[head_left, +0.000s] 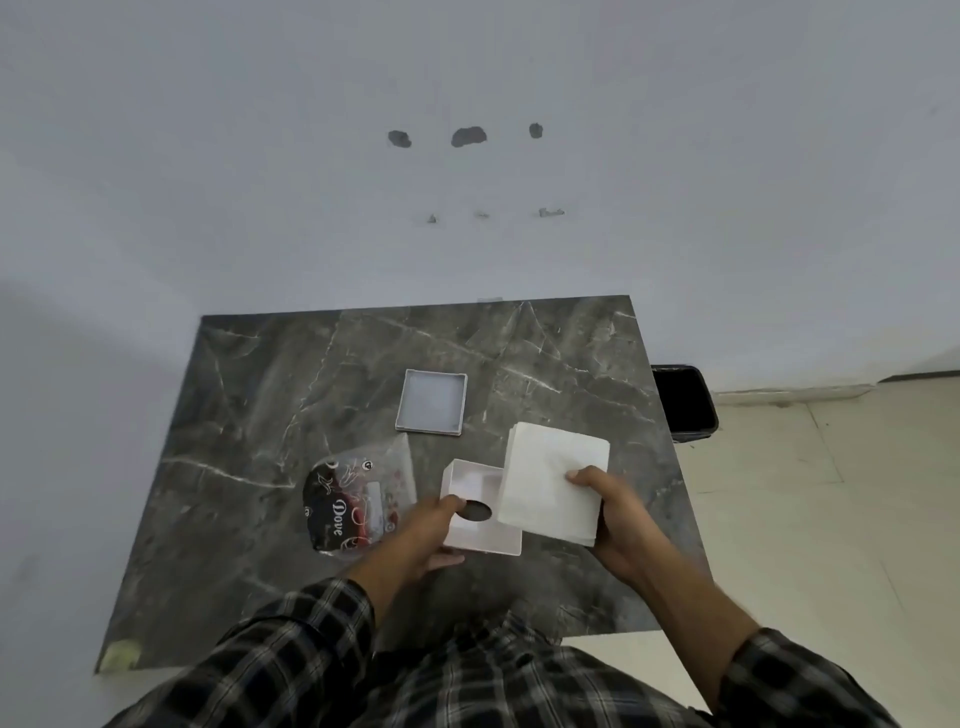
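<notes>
My left hand (423, 538) grips the near left side of a white square box (475, 488) with an oval hole in its face, held just above the dark marble table (270, 395). My right hand (613, 512) holds a thick stack of white tissues (545, 478), thumb on top, fingers underneath. The stack's left edge overlaps the box's open right side. A grey-white square lid (431, 401) lies flat on the table farther back.
A torn plastic tissue wrapper (358, 504) printed "Dove" lies left of the box. A black bin (683, 397) stands on the floor off the table's right edge. A white wall rises behind the table.
</notes>
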